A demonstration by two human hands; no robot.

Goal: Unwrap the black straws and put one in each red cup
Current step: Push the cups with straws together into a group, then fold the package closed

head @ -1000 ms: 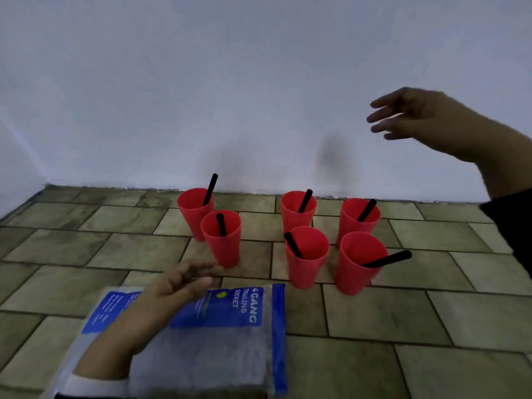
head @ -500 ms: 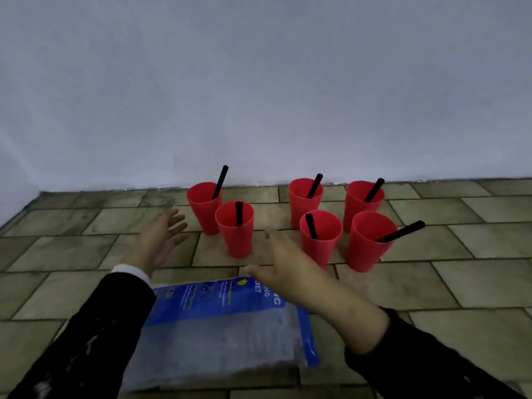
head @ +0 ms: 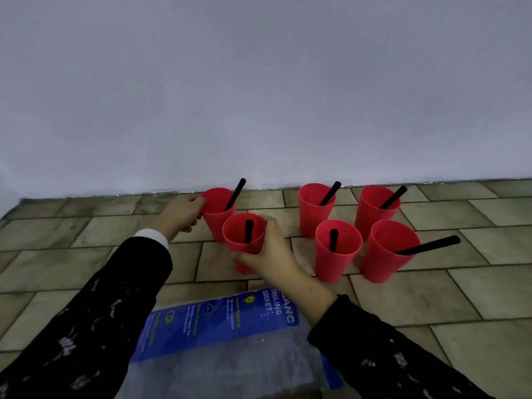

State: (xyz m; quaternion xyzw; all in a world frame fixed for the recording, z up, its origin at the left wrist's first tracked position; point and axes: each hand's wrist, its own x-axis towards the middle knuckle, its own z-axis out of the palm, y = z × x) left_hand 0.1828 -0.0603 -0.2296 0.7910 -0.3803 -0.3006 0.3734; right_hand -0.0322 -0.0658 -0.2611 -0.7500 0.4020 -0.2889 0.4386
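My left hand (head: 184, 214) curls round the far-left red cup (head: 218, 210) at ten o'clock; my right hand (head: 270, 249) grips the near-left red cup (head: 244, 240) beside it. Six red cups stand on the tiled floor (head: 460, 283), each holding a black straw (head: 248, 231). A blue plastic packet (head: 224, 321) lies at six o'clock.

You see smooth, matt plastic in the red cups (head: 338, 249) and the black straws (head: 429, 245). The floor (head: 460, 286) is dull, mottled stone-look tile with dark joints. The bag (head: 224, 341) is glossy, crinkled plastic film, part clear, part blue print. Your sleeves (head: 95, 321) look like soft black cloth.
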